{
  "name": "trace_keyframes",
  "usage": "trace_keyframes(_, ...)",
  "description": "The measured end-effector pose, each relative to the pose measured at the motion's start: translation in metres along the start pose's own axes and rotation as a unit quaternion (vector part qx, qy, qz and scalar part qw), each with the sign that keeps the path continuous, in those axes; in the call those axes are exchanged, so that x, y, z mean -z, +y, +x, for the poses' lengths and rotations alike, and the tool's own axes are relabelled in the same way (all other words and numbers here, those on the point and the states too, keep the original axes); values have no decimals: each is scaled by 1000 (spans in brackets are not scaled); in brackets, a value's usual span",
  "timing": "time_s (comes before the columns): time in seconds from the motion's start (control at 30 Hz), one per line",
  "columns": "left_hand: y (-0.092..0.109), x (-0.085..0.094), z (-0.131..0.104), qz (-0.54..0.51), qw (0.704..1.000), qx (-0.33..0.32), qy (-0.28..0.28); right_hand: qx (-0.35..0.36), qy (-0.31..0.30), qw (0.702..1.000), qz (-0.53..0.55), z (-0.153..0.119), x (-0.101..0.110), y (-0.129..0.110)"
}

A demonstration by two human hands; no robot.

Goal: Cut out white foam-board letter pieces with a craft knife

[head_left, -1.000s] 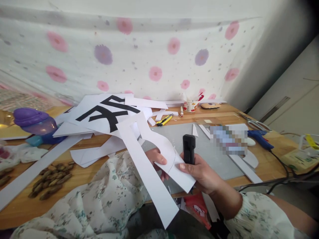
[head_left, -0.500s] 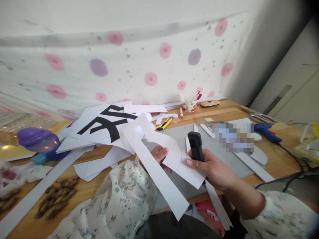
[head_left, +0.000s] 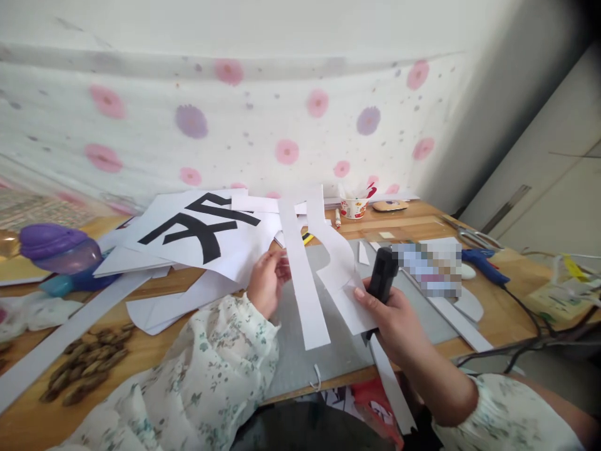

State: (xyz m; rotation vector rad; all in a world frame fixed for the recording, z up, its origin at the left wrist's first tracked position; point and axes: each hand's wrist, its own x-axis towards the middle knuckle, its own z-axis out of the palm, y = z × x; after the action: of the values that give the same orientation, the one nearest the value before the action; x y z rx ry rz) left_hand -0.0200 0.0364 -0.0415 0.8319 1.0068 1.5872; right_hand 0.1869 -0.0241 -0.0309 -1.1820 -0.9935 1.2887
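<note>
Right hand (head_left: 397, 316): fingers wrapped round a black stapler-like handheld tool (head_left: 384, 274), thumb also pinning the lower end of a white two-legged paper cutout (head_left: 334, 250) against it. Cutout is held up in front of the person, above a gray flat cutting mat (head_left: 284, 369); one leg straight, the other curved, both tilted, upper end pointing at the wall. Left hand (head_left: 267, 282): just beside the straight leg, fingers loosely curled; can't tell if they touch or grip the paper.

Mat sits on a light-brown wooden table (head_left: 154, 347). Behind the cutout, a yellow-and-black utility knife (head_left: 307, 238), mostly hidden. Back left: white paper sheets with bold black strokes (head_left: 197, 220), stacked. Left side: long white strip (head_left: 70, 338), pile of brown knobbly pods (head_left: 89, 363), purple-lidded plastic bottle (head_left: 59, 247). Back edge: white patterned paper cup (head_left: 354, 208) with red and white items in it, beige oval object (head_left: 389, 205) next to it.

Right side: blue glue gun (head_left: 486, 262) with a dark cable, metal scissors (head_left: 474, 237) near it, plus a pixelated patch that can't be read. White cloth with pink and purple flowers (head_left: 282, 125) hangs on the wall.
</note>
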Motion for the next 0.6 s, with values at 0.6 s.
trace_keyframes(0.6, 27, -11, -49, 473, 826, -259, -163, 314, -81, 901, -289, -24, -18, 5)
